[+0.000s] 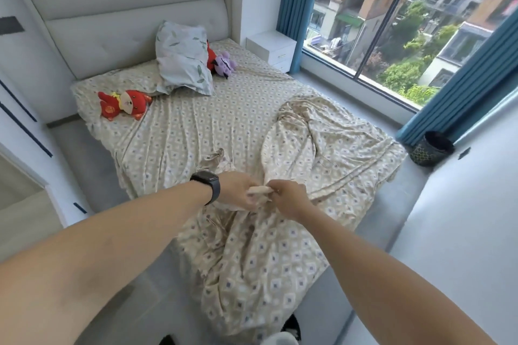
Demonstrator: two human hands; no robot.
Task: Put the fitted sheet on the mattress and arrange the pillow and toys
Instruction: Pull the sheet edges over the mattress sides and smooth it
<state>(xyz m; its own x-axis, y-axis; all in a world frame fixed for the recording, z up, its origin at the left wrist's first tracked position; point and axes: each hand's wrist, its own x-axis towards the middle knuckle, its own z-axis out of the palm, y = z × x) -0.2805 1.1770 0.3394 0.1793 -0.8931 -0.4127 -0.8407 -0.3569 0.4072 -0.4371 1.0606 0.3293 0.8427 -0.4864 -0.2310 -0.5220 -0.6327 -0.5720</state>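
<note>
Beige cotton, thin and printed with small diamonds — the fitted sheet point(196, 126) lies loose over most of the bed, smooth-ish toward the headboard point(126, 8) and heaped into a long twisted ridge near the foot corner on the window side, with a good length spilling off the foot edge toward the floor. Both hands are at the foot edge, close together: the left hand point(238, 189) and the right hand point(288, 194) each pinch the same gathered band of hem between them. It looks light and limp, so it should lift easily but will slump and tangle rather than hold a shape; the elasticated hem seems the sensible place to hold, working along it to find a corner pocket. The pillow point(182, 61) sits tilted near the headboard edge, a purple toy point(224, 64) just beside it, and a red toy point(123, 103) lies near the head corner on the far side from the window — all soft, easy to lift off.
</note>
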